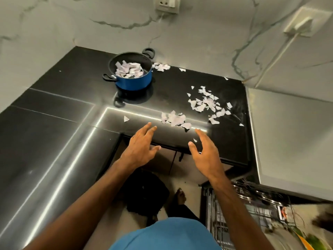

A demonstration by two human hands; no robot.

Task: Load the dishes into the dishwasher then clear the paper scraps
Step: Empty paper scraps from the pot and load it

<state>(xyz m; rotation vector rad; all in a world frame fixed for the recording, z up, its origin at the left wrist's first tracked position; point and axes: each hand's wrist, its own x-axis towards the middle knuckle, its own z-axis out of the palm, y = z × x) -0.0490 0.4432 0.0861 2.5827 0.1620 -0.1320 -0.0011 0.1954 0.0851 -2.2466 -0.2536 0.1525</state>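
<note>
1. Blue shirt (167,235) at bottom edge.
2. Torn white paper scraps (175,120) lie scattered on black tabletop (180,87); more fill blue pot (131,73).
3. Left hand (139,144) and right hand (205,152) hover near tabletop's front edge, fingers spread, empty.

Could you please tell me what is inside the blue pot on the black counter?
The blue pot with black handles holds a heap of torn pale paper scraps. Its dark inner wall shows above them; the pot's bottom beneath the heap is mostly covered, so anything lying underneath cannot be seen.
</note>
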